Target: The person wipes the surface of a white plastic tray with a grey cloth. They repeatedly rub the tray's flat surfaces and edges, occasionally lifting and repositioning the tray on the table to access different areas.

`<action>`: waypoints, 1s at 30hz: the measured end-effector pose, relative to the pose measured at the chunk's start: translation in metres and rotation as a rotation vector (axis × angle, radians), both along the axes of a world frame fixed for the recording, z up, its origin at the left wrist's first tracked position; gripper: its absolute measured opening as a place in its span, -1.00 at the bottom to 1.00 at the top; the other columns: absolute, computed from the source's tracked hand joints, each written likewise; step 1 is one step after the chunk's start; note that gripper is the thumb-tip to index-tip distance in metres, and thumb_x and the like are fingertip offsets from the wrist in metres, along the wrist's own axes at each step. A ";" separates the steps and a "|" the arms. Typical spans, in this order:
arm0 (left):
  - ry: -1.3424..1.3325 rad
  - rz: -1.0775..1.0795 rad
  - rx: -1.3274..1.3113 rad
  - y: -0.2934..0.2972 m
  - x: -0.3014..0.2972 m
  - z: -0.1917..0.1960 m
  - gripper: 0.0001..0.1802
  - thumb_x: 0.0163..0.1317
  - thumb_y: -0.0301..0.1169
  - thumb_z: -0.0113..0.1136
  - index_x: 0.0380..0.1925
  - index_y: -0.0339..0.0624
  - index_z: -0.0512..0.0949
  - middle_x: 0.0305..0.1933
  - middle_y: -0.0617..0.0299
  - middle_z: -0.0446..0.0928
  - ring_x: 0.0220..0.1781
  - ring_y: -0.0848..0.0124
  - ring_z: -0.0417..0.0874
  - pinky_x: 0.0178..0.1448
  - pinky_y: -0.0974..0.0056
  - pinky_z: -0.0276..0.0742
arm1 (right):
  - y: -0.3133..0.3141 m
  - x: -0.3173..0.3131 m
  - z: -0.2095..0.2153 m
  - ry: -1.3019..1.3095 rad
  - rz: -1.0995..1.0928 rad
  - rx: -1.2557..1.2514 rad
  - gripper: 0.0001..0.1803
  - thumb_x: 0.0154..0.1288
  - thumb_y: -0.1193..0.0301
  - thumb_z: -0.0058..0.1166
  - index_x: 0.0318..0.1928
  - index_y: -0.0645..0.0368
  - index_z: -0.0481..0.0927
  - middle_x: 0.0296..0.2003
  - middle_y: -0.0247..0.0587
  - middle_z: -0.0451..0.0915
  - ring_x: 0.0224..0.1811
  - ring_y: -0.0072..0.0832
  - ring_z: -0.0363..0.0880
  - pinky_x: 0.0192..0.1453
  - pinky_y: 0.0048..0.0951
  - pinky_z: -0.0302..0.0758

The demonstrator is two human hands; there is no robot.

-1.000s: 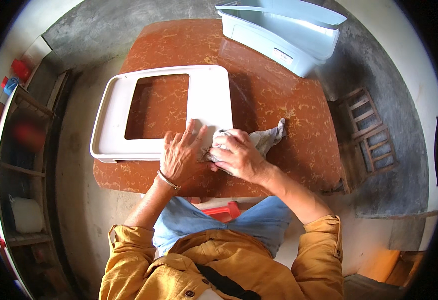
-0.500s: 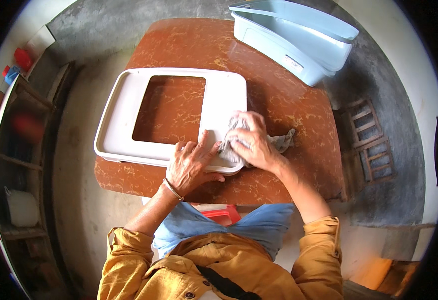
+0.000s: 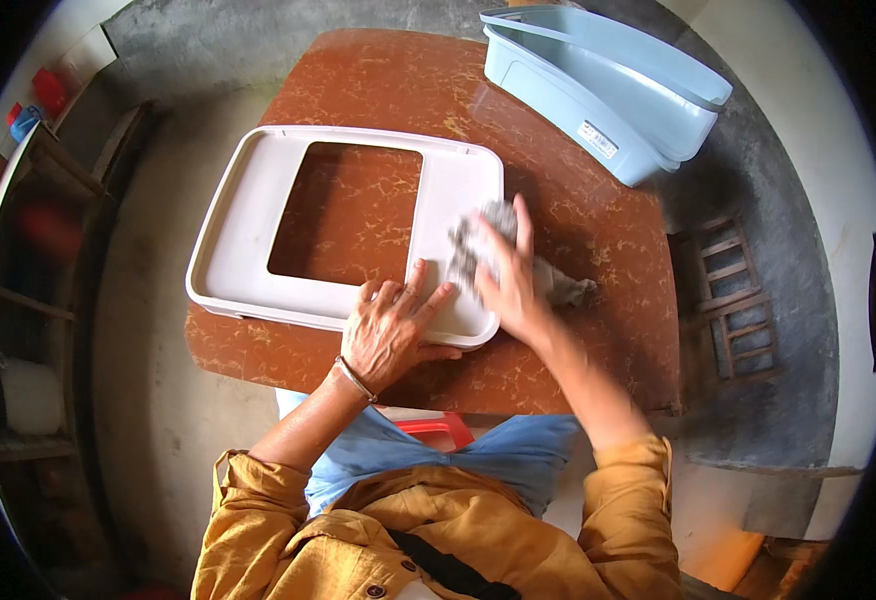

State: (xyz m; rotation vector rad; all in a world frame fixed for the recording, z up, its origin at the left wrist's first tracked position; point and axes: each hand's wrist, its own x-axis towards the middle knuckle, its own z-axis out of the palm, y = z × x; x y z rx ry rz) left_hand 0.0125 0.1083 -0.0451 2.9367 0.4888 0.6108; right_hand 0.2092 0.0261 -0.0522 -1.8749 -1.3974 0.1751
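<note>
A white plastic lid [image 3: 228, 245] with a large rectangular opening and a raised rim lies flat on the table. My left hand [image 3: 390, 328] rests on its near edge, fingers spread over the surface and thumb toward the rim; a bangle circles that wrist. Over the lid's right end, my right hand [image 3: 506, 275] presses a crumpled grey cloth [image 3: 500, 214] against the plastic. The hand is smeared by motion, with its fingers on the cloth. A loose end of the cloth trails out to the right over the tabletop.
The lid lies on a reddish-brown marbled table [image 3: 378, 70] with rounded corners. At its far right corner stands a pale blue open plastic tub [image 3: 548, 85]. A wooden slatted piece [image 3: 733, 290] is beyond the right edge; shelves [image 3: 38, 310] line the left.
My right hand has moved the cloth slightly up and along the lid's right end, its fingers more spread. My left hand stays on the near edge. The view has shifted a little.
</note>
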 end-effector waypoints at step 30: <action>0.031 -0.096 0.044 -0.007 0.000 0.005 -0.13 -0.16 0.28 0.30 0.21 0.21 0.49 0.29 -0.04 0.41 -0.06 0.23 0.57 0.11 0.12 0.41 | 0.057 0.063 -0.014 -0.006 -0.249 0.113 -0.13 0.14 0.69 0.03 0.47 -0.09 0.13 0.47 0.29 -0.21 0.52 0.13 -0.10 0.49 -0.12 0.18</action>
